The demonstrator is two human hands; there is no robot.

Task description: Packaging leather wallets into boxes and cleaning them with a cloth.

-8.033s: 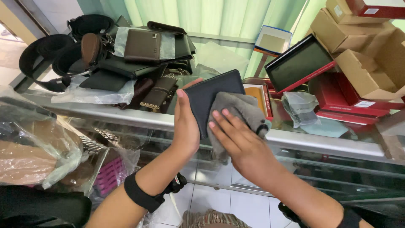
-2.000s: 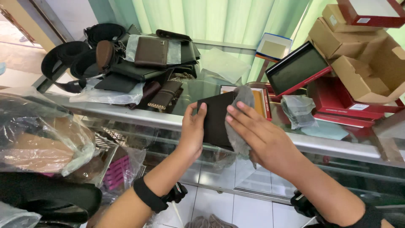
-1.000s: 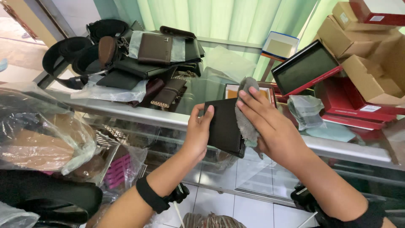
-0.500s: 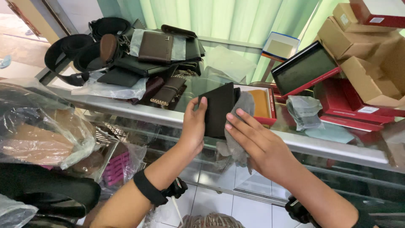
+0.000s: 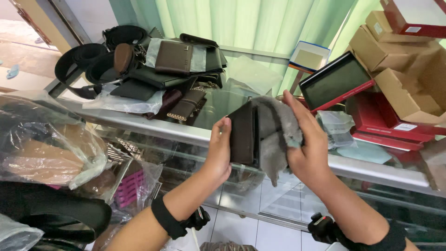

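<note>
My left hand [image 5: 219, 149] grips a dark brown wallet [image 5: 243, 134] by its left edge and holds it upright over the front rail of a glass counter [image 5: 186, 135]. My right hand [image 5: 307, 144] presses a grey cloth [image 5: 274, 135] against the wallet's right side, fingers spread over the cloth. The cloth hangs down below the wallet. Both wrists wear black bands.
A heap of dark wallets, belts and pouches [image 5: 153, 74] lies on the counter's left. Red boxes [image 5: 390, 121], an open dark tray [image 5: 335, 81] and cardboard boxes [image 5: 404, 60] stack on the right. Plastic-wrapped goods [image 5: 46, 144] sit lower left. Green curtain behind.
The wallet has turned more edge-on toward me and risen slightly. My right hand has moved the cloth from the wallet's lower side up onto its right face.
</note>
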